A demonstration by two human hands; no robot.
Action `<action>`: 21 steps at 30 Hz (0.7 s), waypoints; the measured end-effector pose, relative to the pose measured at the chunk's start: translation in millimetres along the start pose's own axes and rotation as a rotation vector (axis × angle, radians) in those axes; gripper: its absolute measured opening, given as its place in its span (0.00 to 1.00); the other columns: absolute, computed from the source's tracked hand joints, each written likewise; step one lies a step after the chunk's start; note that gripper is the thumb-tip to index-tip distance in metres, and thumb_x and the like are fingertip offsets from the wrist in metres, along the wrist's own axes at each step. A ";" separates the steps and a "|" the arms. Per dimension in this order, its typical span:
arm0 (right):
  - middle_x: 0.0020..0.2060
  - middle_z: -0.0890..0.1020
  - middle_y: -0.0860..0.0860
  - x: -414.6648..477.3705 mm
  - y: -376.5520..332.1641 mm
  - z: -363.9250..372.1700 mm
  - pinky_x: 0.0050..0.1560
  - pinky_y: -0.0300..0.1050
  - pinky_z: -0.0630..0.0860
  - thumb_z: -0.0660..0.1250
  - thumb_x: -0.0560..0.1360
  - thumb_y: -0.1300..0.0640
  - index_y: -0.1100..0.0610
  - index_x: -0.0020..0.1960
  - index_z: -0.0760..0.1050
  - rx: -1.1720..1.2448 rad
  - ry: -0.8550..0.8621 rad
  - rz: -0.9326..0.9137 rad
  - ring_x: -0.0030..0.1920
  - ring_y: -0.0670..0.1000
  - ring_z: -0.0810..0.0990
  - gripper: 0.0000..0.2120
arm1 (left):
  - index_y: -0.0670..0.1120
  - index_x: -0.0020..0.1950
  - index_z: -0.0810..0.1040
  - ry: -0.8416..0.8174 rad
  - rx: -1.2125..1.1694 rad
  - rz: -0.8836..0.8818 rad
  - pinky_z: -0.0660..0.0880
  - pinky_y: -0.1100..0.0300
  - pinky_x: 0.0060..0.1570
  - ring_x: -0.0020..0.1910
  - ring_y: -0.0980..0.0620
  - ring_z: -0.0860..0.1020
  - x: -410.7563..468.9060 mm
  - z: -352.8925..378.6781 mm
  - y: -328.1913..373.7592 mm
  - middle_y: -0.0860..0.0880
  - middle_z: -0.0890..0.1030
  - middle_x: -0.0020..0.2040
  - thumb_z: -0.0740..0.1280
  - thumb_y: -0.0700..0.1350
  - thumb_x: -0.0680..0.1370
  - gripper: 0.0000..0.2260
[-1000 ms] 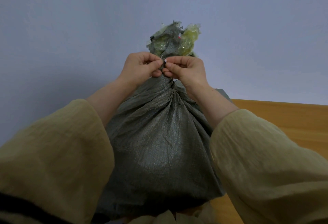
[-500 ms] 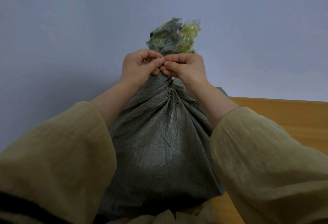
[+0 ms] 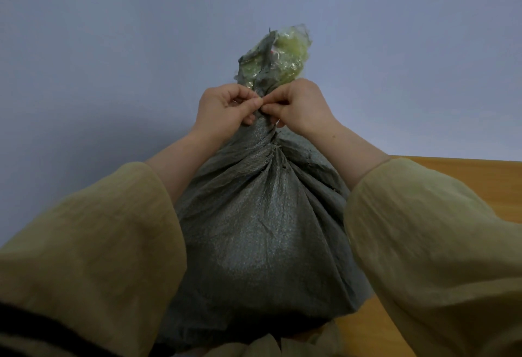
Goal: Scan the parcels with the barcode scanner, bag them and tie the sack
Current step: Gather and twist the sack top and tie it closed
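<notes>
A full grey woven sack [image 3: 260,229] stands upright in front of me, its top gathered into a narrow neck. Above the neck the frayed mouth [image 3: 275,57] sticks up, grey weave mixed with yellowish clear plastic. My left hand [image 3: 226,109] and my right hand [image 3: 302,106] meet at the neck with curled fingers. Their fingertips pinch something small between them against the neck; the tie itself is too small to make out. The parcels and the barcode scanner are not in view.
The sack stands on a wooden table [image 3: 466,184] that shows to the right and under the sack. A plain pale blue wall [image 3: 113,45] fills the background. My wide olive sleeves [image 3: 90,243] flank the sack on both sides.
Both hands stay at the sack's neck with small finger movements. The frayed top has leaned slightly to the right.
</notes>
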State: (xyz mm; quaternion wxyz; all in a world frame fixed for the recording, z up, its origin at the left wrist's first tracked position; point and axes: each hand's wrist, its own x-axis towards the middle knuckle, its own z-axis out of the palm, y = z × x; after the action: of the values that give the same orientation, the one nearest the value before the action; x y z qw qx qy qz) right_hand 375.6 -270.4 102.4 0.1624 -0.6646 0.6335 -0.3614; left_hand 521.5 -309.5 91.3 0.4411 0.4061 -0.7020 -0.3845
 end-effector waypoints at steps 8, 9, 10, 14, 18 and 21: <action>0.31 0.81 0.54 -6.6 10.1 8.1 0.39 0.39 0.81 0.69 0.73 0.68 0.68 0.49 0.80 0.581 0.131 0.224 0.27 0.43 0.79 0.05 | 0.41 0.46 0.80 -0.122 -0.292 -0.217 0.80 0.61 0.48 0.40 0.53 0.82 2.1 -4.8 3.9 0.45 0.82 0.41 0.72 0.31 0.69 0.09; 0.31 0.81 0.55 -7.5 9.7 7.5 0.38 0.38 0.81 0.69 0.73 0.69 0.68 0.48 0.80 0.613 0.132 0.226 0.26 0.43 0.79 0.04 | 0.40 0.47 0.80 -0.136 -0.340 -0.236 0.80 0.62 0.48 0.40 0.53 0.83 2.4 -5.5 3.8 0.44 0.82 0.41 0.70 0.30 0.70 0.08; 0.31 0.81 0.55 -8.3 9.8 7.2 0.37 0.38 0.81 0.69 0.73 0.69 0.68 0.46 0.80 0.638 0.130 0.225 0.27 0.44 0.79 0.03 | 0.39 0.47 0.79 -0.142 -0.377 -0.248 0.80 0.62 0.47 0.40 0.52 0.83 2.6 -6.0 3.8 0.44 0.83 0.42 0.69 0.30 0.71 0.07; 0.31 0.81 0.55 -10.9 10.2 7.8 0.38 0.38 0.81 0.69 0.72 0.70 0.63 0.41 0.80 0.703 0.129 0.219 0.27 0.44 0.80 0.04 | 0.37 0.47 0.79 -0.140 -0.350 -0.242 0.80 0.66 0.42 0.38 0.53 0.83 3.4 -5.8 7.4 0.44 0.83 0.41 0.68 0.32 0.74 0.04; 0.31 0.81 0.55 -12.2 10.4 9.5 0.39 0.38 0.81 0.70 0.73 0.69 0.64 0.42 0.80 0.712 0.147 0.225 0.28 0.44 0.80 0.02 | 0.39 0.45 0.80 -0.149 -0.237 -0.204 0.79 0.67 0.41 0.36 0.56 0.83 5.0 -2.5 10.0 0.45 0.82 0.41 0.68 0.33 0.75 0.03; 0.30 0.81 0.54 -12.7 10.6 11.4 0.38 0.38 0.81 0.70 0.73 0.68 0.60 0.39 0.80 0.710 0.172 0.218 0.27 0.44 0.80 0.06 | 0.37 0.48 0.80 -0.129 -0.177 -0.169 0.78 0.69 0.39 0.33 0.58 0.82 4.5 0.5 10.3 0.45 0.81 0.41 0.68 0.34 0.75 0.04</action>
State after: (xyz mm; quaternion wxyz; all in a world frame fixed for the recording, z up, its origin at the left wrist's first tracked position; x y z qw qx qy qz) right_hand 376.6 -262.5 84.0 0.3664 -0.4632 0.5469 -0.5934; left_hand 517.5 -309.7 101.8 0.3952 0.3978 -0.6555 -0.5058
